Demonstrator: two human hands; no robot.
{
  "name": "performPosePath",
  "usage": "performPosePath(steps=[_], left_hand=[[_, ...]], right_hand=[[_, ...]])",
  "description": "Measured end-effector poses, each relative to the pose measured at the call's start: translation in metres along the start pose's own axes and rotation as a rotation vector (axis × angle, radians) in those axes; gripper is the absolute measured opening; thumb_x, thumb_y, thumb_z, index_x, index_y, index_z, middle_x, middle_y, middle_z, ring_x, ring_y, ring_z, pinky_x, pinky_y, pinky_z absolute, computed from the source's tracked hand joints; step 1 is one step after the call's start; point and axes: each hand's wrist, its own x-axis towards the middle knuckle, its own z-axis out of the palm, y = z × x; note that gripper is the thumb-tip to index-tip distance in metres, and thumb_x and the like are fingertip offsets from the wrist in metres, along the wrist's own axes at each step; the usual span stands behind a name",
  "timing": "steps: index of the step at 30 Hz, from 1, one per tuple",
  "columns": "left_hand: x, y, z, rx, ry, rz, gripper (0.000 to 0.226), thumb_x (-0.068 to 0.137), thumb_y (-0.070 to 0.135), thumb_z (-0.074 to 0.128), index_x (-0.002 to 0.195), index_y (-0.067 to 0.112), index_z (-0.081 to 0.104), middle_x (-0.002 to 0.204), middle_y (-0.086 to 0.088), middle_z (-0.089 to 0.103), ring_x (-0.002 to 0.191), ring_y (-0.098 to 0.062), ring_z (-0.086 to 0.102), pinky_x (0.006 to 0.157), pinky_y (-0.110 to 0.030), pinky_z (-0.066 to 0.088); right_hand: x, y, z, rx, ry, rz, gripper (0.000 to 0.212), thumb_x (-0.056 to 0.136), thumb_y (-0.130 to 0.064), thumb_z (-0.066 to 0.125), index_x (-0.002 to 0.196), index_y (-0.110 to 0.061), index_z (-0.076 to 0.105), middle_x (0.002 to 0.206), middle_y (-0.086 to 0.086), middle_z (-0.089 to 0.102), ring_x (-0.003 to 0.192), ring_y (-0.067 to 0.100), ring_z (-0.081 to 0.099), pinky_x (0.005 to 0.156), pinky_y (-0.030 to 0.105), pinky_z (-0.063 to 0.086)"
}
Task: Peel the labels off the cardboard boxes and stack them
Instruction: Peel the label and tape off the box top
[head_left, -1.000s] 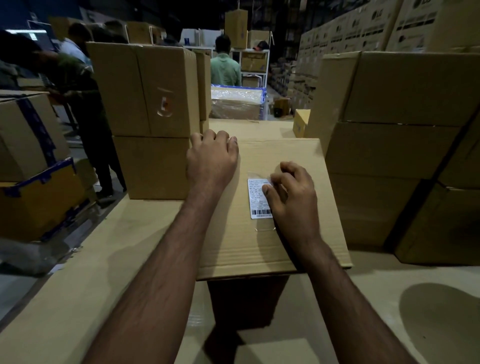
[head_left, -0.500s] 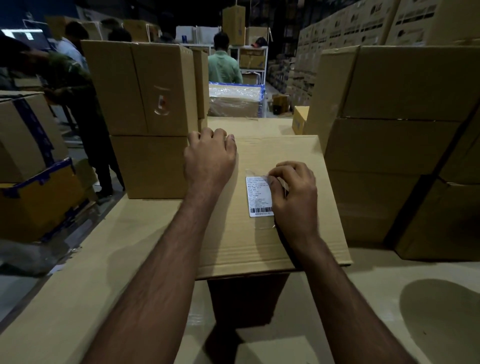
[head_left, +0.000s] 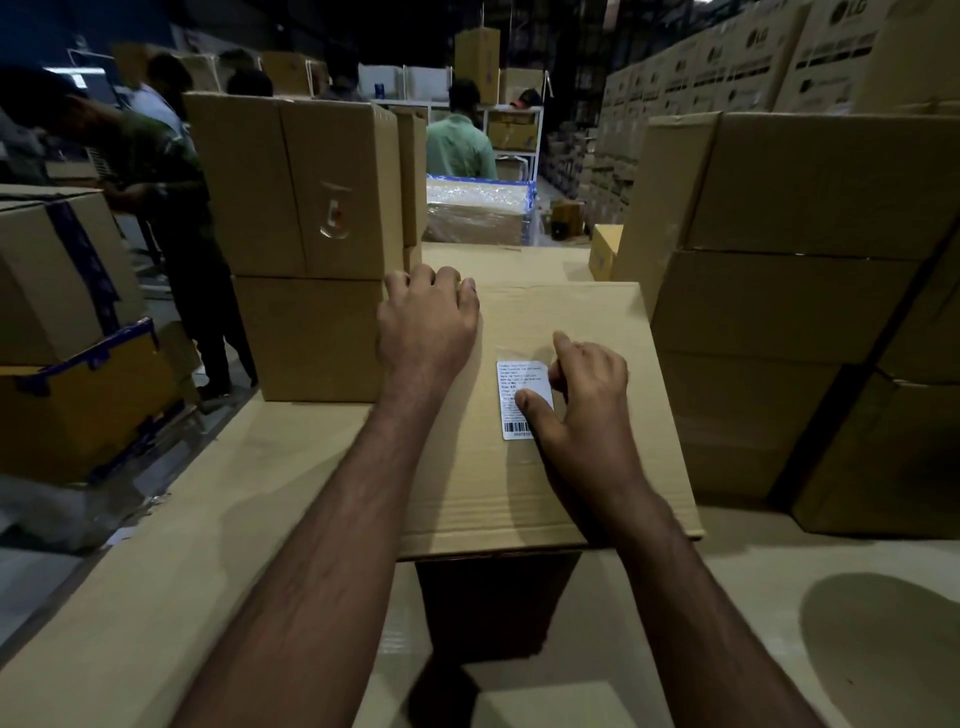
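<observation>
Left hand (head_left: 426, 322) braced box (head_left: 545, 467), fingers curled over far edge. Right hand (head_left: 587, 400) shifted: thumb now pressed label (head_left: 524, 400), fingers loosened, seemingly seeking corner; label unpeeled.

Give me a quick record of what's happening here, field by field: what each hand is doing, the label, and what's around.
Left hand: rests on the far left edge of the box, fingers curled over it
Right hand: on the label, thumb lying across it
Label: white, barcode at its near end, still stuck flat to the box top
Left of the box: stacked boxes
Right: stacked boxes
Background: people standing at work
</observation>
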Motion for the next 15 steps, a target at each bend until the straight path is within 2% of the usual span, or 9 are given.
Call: performPosePath(steps=[3,7,10,15], left_hand=[[-0.0010,0.0001,-0.0019,0.003,0.002,0.002,0.044,0.104,0.041,0.033,0.124,0.016,0.062,0.125,-0.010,0.061,0.116,-0.032,0.048,0.082,-0.040,0.044],[-0.0024,0.0007,-0.0029,0.003,-0.004,0.001,0.044,0.104,0.041,0.032,0.127,0.017,0.061,0.126,-0.010,0.060,0.117,-0.031,0.048,0.082,-0.040,0.044],[-0.0029,0.0015,-0.0035,0.000,-0.003,0.001,0.044,0.104,0.041,0.033,0.127,0.017,0.061,0.126,-0.010,0.060,0.117,-0.031,0.048,0.082,-0.041,0.044],[-0.0028,0.0017,-0.0031,0.003,-0.002,-0.002,0.044,0.104,0.042,0.032,0.127,0.017,0.061,0.126,-0.010,0.060,0.117,-0.030,0.048,0.081,-0.039,0.043]], right_hand=[[0.0003,-0.0001,-0.0023,-0.015,-0.004,0.014,0.049,0.087,-0.029,0.071,0.130,-0.012,0.056,0.124,0.007,0.052,0.126,0.022,0.035,0.102,0.038,0.039],[0.0036,-0.0028,-0.0073,-0.033,-0.023,0.032,0.035,0.084,-0.031,0.073,0.113,-0.018,0.059,0.110,-0.003,0.048,0.111,0.014,0.036,0.087,0.026,0.037],[0.0067,-0.0055,-0.0084,-0.049,-0.057,0.056,0.032,0.085,-0.030,0.073,0.111,-0.021,0.056,0.111,-0.004,0.045,0.111,0.013,0.034,0.084,0.024,0.033],[-0.0028,-0.0059,-0.0018,0.039,0.027,-0.017,0.025,0.087,-0.025,0.070,0.108,-0.023,0.056,0.112,-0.005,0.049,0.113,0.014,0.038,0.088,0.030,0.043]])
